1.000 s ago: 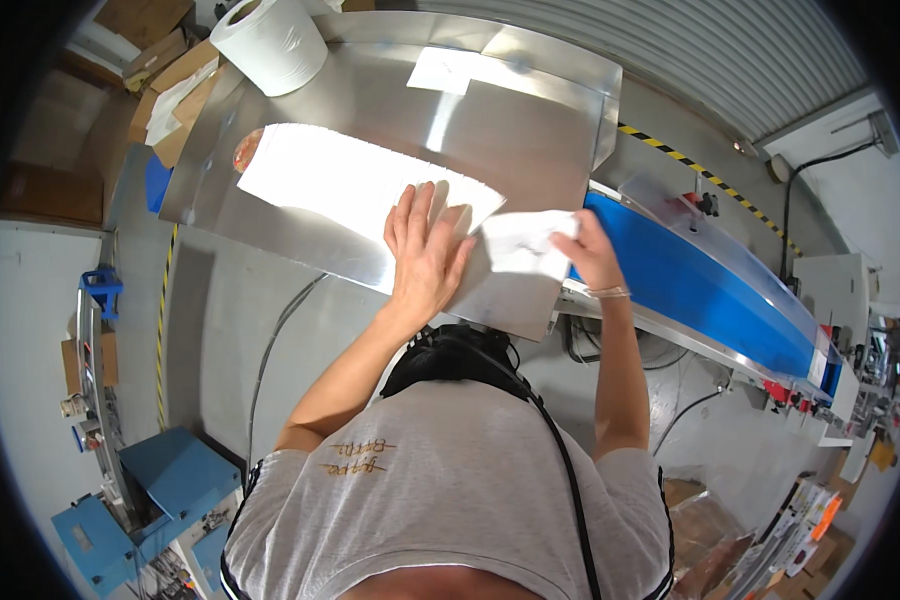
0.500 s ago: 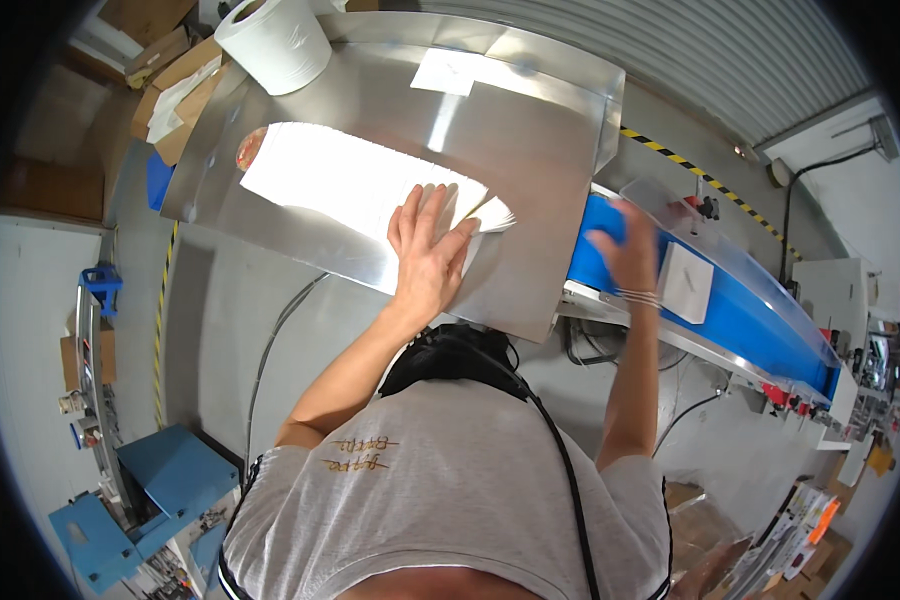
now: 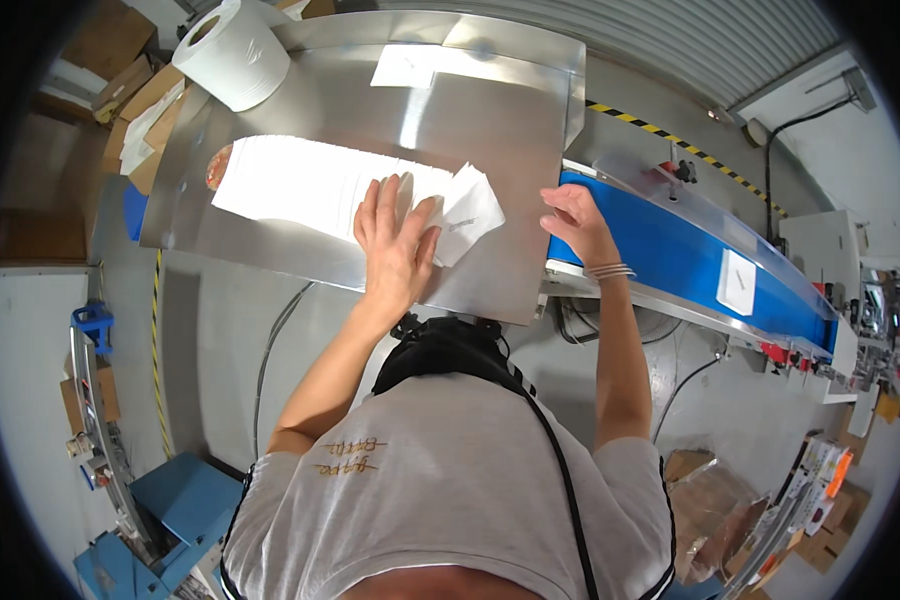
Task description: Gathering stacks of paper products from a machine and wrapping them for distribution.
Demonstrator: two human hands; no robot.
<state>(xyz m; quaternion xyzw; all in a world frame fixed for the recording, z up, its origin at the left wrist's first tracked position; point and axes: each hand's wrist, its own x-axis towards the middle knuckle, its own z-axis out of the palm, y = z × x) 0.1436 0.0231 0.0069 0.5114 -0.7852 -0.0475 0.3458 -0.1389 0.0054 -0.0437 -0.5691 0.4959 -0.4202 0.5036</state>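
Observation:
On the metal table (image 3: 515,120) lies a long row of flat white paper pieces (image 3: 290,185), stacked face to face and leaning over. Their kind I cannot make out for certain. At the row's right end, a front piece (image 3: 473,215) with a small dark print tilts toward the right. My left hand (image 3: 395,245) rests on the near side of the row behind it, fingers spread. Over the near end of the blue conveyor belt (image 3: 660,235), my right hand (image 3: 577,220) hovers with nothing in it, thumb and fingers apart. One white piece (image 3: 737,283) lies farther along the belt.
A reddish-brown speckled object (image 3: 220,167) sits against the row's left end. A large white paper roll (image 3: 245,65) stands at the table's back left, and a white sheet (image 3: 405,66) lies at the back. A clear guard (image 3: 710,215) runs along the belt's far side.
The white piece on the belt has travelled away to the right. My right hand has drawn back toward the table edge. The row's front piece has tipped forward, showing its print.

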